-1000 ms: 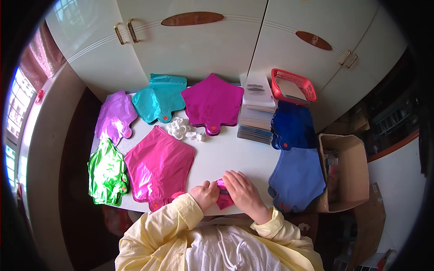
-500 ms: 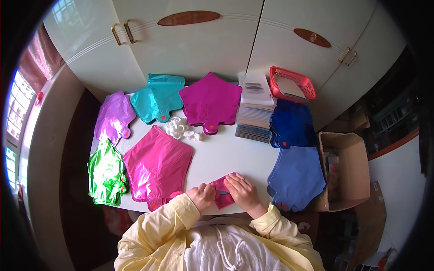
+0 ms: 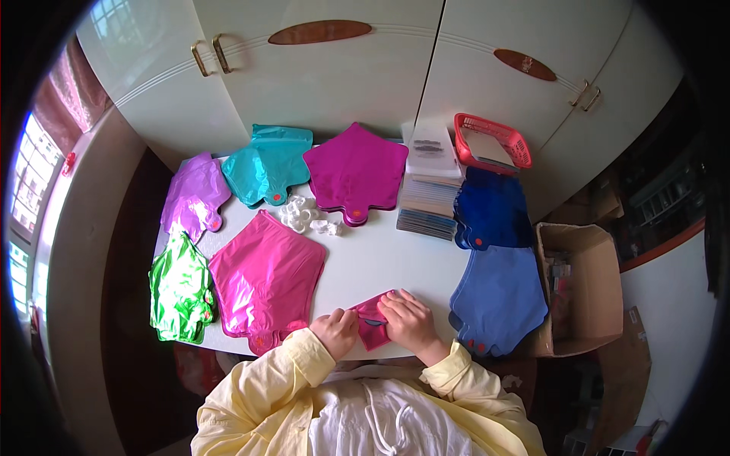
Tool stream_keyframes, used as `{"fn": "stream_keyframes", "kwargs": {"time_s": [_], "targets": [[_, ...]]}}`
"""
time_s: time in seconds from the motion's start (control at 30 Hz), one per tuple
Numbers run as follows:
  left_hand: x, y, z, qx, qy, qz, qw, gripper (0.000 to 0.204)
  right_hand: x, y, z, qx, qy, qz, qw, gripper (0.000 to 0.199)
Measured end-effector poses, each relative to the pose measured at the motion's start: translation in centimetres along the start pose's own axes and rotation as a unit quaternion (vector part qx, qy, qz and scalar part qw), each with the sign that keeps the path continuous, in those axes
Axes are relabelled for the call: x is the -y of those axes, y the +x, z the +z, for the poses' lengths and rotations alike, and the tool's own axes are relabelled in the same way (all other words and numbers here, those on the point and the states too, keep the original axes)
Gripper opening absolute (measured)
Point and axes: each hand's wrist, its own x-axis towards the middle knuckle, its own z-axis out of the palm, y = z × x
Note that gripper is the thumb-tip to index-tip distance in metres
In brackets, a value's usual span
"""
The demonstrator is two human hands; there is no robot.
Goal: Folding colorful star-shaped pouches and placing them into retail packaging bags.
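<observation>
Small folded pink balloon point(image 3: 372, 323): lies at the counter's point(image 3: 380, 251) near edge, 6 o'clock. Left hand point(image 3: 334, 332) curls on its left end; right hand point(image 3: 409, 323) presses flat on its right side, hands close together. Large pink balloon point(image 3: 266, 277): 9 o'clock, just beside. Blue balloons point(image 3: 498, 296): 3 o'clock.

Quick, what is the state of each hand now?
Left hand: fingers curled, pinching the left edge of the folded pink foil piece.
Right hand: mostly flat, pressing down on the same piece.
</observation>
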Motion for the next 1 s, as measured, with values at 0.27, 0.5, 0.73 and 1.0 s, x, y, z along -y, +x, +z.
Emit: {"fn": "stream_keyframes", "kwargs": {"time_s": [0.27,0.5,0.73,1.0], "targets": [[-2.8,1.1,0.7,0.017,-0.165,-0.057,0.985,0.092,0.2,-0.3,-0.3,0.035,-0.009,0.000,0.999,0.016],[-2.4,0.4,0.7,0.045,-0.146,-0.041,0.987,0.102,1.0,-0.1,-1.6,0.079,0.016,0.031,0.996,0.027],[-2.3,0.6,0.5,0.062,-0.167,-0.039,0.983,0.106,0.6,-0.4,-1.2,0.139,0.039,0.013,0.989,0.049],[-2.6,-0.2,0.1,0.062,-0.146,-0.041,0.986,0.105,0.8,-0.8,-1.2,0.159,0.066,0.041,0.984,0.059]]}}
